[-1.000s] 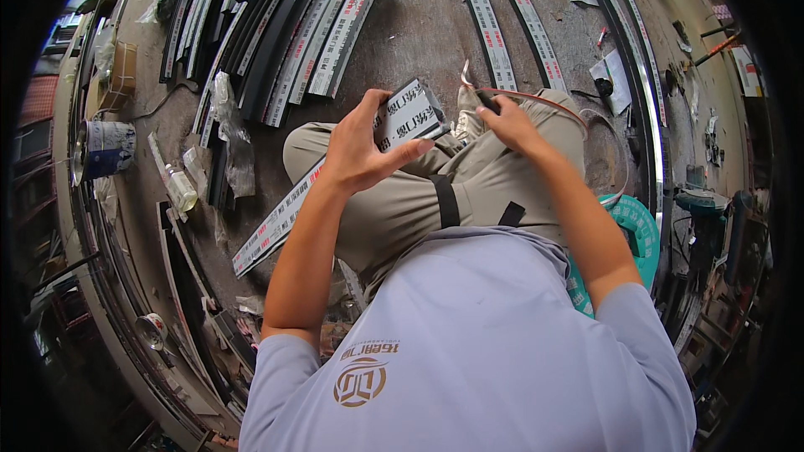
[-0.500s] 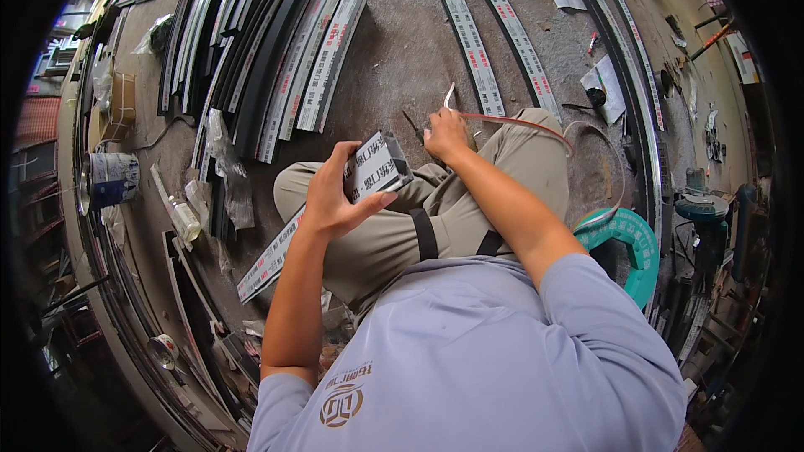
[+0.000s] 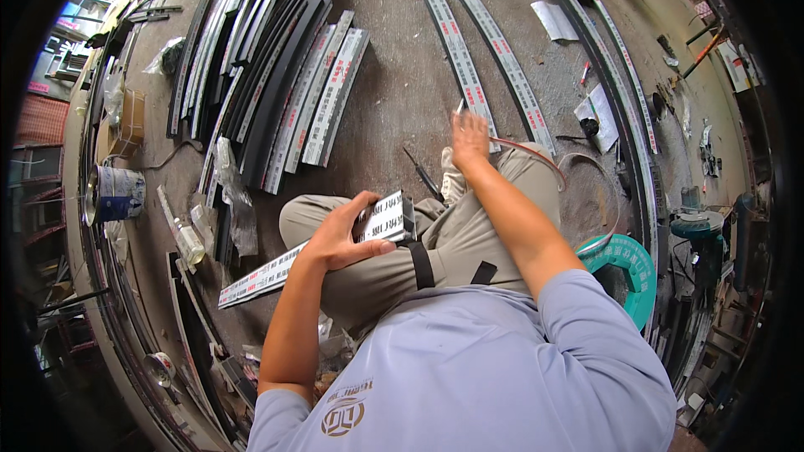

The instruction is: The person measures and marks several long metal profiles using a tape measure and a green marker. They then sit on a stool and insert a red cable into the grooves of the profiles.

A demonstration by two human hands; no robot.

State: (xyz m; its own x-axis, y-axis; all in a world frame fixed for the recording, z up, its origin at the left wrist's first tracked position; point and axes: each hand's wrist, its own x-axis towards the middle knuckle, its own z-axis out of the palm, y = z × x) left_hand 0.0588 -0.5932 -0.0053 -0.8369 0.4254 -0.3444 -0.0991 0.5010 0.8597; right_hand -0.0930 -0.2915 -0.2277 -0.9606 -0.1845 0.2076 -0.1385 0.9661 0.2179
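Observation:
My left hand (image 3: 339,234) is wrapped round a long profile bar (image 3: 268,278) faced with white printed film. The bar lies across my left thigh, its cut end showing dark hollows near my thumb. Farther out, above my right shin, my right hand (image 3: 471,141) pinches a thin reddish-brown strip (image 3: 536,157); its fingers are slightly blurred. A pale tip pokes out beyond the fingertips. From that hand the strip loops over my right knee and back toward a teal ring-shaped roll (image 3: 641,272) beside my right hip. A slim dark tool (image 3: 423,174) lies on the floor between my legs.
Stacked profile bars (image 3: 293,92) fill the floor ahead on the left. Two film-covered bars (image 3: 452,38) lie ahead of my right hand, with longer bars (image 3: 615,59) farther right. A bucket (image 3: 117,192) and a bottle (image 3: 188,243) stand at left; a green power tool (image 3: 697,222) sits at right.
My right hand has moved forward and slightly right with the strip, uncovering more of the dark tool. My left hand and the bar have come lower, and the view has shifted.

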